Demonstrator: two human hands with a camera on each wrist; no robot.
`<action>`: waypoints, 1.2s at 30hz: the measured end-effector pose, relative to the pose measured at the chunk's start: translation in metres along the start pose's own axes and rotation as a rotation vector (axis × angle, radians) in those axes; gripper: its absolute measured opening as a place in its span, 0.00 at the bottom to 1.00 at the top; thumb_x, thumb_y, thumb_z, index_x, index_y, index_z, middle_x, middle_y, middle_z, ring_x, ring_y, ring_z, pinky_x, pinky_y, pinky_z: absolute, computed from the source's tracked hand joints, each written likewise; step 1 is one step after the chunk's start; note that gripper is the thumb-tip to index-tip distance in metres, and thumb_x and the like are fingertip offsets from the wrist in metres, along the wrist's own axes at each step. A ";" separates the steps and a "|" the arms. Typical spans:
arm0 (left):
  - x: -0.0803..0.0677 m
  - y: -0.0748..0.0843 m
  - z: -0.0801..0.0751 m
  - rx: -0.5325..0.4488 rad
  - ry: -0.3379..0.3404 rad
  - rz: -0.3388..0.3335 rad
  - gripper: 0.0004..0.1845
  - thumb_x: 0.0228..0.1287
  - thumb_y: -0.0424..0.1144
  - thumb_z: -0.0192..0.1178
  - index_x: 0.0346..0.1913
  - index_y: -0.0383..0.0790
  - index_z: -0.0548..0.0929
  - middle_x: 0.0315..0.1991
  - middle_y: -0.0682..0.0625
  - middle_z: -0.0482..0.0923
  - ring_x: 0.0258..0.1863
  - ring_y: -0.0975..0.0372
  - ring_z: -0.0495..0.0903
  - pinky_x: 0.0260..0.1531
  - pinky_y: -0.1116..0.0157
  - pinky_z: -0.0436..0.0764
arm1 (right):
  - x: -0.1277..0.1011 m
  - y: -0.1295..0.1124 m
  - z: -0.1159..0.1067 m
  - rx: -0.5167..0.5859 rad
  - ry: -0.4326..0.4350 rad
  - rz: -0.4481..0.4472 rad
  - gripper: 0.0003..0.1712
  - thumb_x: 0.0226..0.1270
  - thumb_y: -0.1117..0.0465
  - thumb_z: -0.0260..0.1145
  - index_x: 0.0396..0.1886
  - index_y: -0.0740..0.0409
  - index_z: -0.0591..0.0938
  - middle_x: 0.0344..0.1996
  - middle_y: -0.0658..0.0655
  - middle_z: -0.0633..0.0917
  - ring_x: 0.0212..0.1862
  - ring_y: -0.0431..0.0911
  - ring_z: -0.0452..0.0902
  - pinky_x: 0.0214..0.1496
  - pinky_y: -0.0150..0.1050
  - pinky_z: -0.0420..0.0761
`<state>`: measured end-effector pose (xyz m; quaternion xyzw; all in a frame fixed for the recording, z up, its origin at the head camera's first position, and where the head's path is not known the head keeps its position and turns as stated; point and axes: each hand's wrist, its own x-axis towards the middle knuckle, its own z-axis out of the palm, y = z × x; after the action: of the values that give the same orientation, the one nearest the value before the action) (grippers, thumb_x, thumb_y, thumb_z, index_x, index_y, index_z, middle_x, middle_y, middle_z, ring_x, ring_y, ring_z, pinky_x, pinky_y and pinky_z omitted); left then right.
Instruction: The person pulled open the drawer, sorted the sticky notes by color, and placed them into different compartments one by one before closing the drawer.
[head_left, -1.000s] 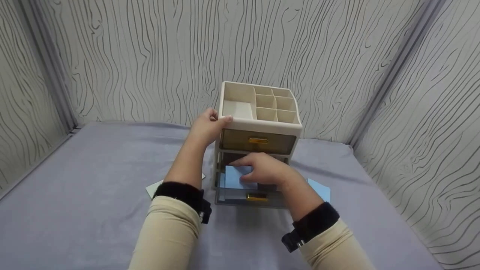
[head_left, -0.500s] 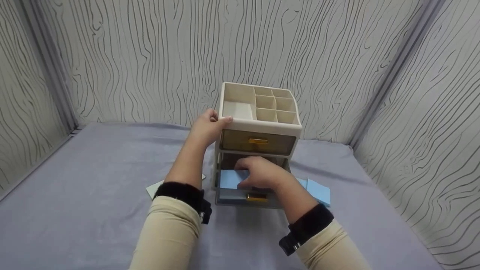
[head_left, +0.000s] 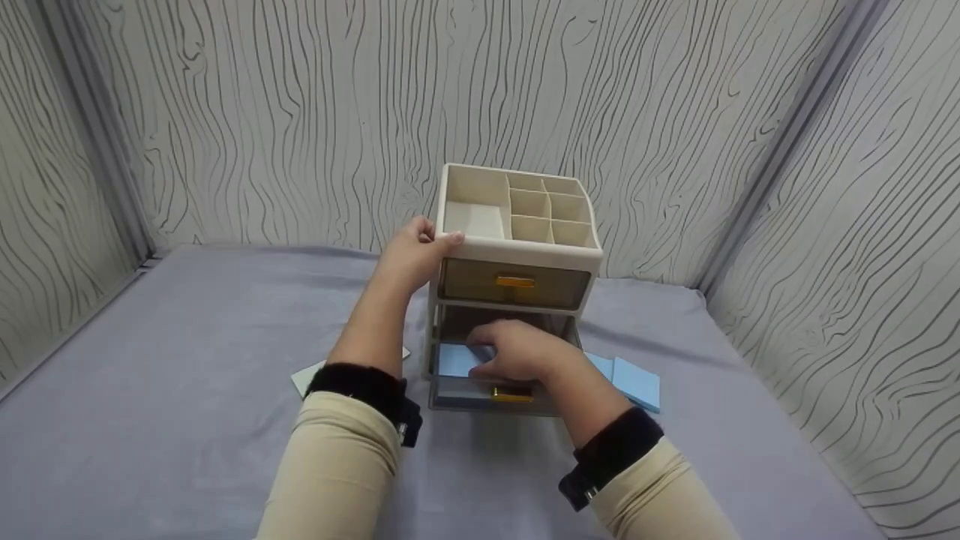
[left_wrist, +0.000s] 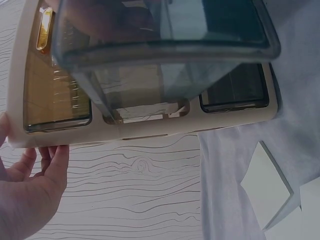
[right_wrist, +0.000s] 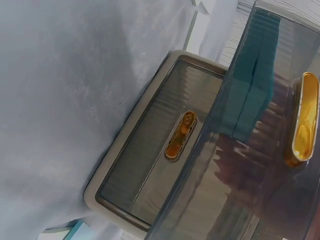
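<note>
A cream desk organizer [head_left: 525, 250] with open top compartments stands on the grey cloth. My left hand [head_left: 412, 256] grips its top left corner; the fingers [left_wrist: 47, 162] curl under the rim in the left wrist view. The smoked middle drawer [head_left: 469, 396] with a gold handle [head_left: 512, 392] is pulled out. My right hand [head_left: 519, 352] reaches into it and holds a blue note pad [head_left: 452, 360] low inside. Through the drawer wall the blue pad [right_wrist: 252, 100] shows in the right wrist view. The top drawer [head_left: 516, 283] and the bottom drawer [right_wrist: 165, 165] are closed.
Two blue pads [head_left: 634, 381] lie on the cloth right of the organizer. A pale pad [head_left: 304, 377] lies to its left, also seen as the pale pad [left_wrist: 265, 185]. Patterned walls close in behind and on both sides.
My right hand has lowered the blue pad from a tilted hold down into the open drawer, and the drawer has slid slightly inward. The left hand has stayed on the corner.
</note>
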<state>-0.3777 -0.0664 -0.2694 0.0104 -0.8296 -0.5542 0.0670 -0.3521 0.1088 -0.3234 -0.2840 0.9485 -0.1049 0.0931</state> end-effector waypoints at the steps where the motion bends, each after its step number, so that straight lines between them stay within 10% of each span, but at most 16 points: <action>1: 0.000 0.000 0.000 0.000 0.001 0.005 0.19 0.59 0.53 0.58 0.36 0.41 0.66 0.46 0.45 0.74 0.43 0.55 0.71 0.44 0.59 0.72 | -0.001 0.000 -0.001 -0.007 -0.004 -0.005 0.24 0.57 0.52 0.66 0.53 0.52 0.77 0.48 0.50 0.80 0.51 0.45 0.72 0.58 0.44 0.68; 12: 0.000 0.002 0.000 -0.028 -0.013 -0.027 0.18 0.59 0.53 0.58 0.37 0.42 0.67 0.44 0.46 0.73 0.43 0.55 0.70 0.45 0.57 0.70 | -0.013 0.018 -0.013 0.039 -0.023 -0.005 0.29 0.60 0.47 0.62 0.60 0.48 0.71 0.57 0.52 0.73 0.60 0.46 0.65 0.61 0.45 0.63; 18: 0.000 0.003 -0.001 -0.021 -0.017 -0.042 0.19 0.59 0.53 0.58 0.37 0.43 0.67 0.43 0.46 0.73 0.42 0.55 0.69 0.45 0.57 0.69 | -0.025 0.041 -0.030 0.208 0.105 -0.080 0.14 0.63 0.54 0.60 0.45 0.54 0.80 0.41 0.52 0.81 0.46 0.46 0.75 0.50 0.45 0.73; 27: 0.001 0.003 -0.002 -0.012 -0.003 -0.032 0.19 0.59 0.53 0.58 0.36 0.42 0.66 0.37 0.47 0.69 0.37 0.57 0.67 0.36 0.62 0.67 | -0.054 0.091 -0.055 0.554 0.266 0.024 0.11 0.65 0.61 0.56 0.26 0.64 0.76 0.19 0.53 0.73 0.19 0.42 0.66 0.19 0.34 0.67; 36: 0.000 0.002 -0.002 0.004 -0.002 -0.043 0.18 0.60 0.53 0.57 0.36 0.42 0.67 0.37 0.47 0.70 0.38 0.56 0.68 0.36 0.61 0.68 | -0.074 0.160 -0.034 0.583 0.461 0.285 0.11 0.63 0.62 0.51 0.23 0.60 0.74 0.20 0.54 0.71 0.27 0.48 0.69 0.29 0.38 0.72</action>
<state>-0.3778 -0.0671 -0.2667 0.0277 -0.8305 -0.5537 0.0540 -0.3826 0.2853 -0.3219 -0.0804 0.9049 -0.4168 -0.0320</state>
